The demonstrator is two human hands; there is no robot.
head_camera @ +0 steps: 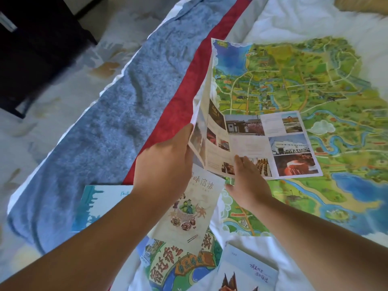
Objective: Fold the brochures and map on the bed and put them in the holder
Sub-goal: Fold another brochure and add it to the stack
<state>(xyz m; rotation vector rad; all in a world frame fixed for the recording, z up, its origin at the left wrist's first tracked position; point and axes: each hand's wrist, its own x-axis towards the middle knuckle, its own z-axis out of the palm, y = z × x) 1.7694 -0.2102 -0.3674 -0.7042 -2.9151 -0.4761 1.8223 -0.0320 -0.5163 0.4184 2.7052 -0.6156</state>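
A large colourful map (315, 85) lies spread open on the white bed. On top of it rests an unfolded photo brochure (273, 143). My left hand (165, 164) grips the brochure's left panel and lifts it upright. My right hand (249, 185) presses flat, fingers apart, on the brochure's lower middle. Nearer me lie a folded cream food brochure (195, 208), a blue-and-white brochure (98, 204) partly under my left arm, a green cartoon brochure (178, 267) and a pale one (247, 274) at the bottom edge. No holder is in view.
A grey-blue bed runner (109, 122) with a red stripe (189, 85) crosses the bed on the left. Beyond the bed edge lies patterned carpet (52, 91), with dark furniture (35, 49) at the top left.
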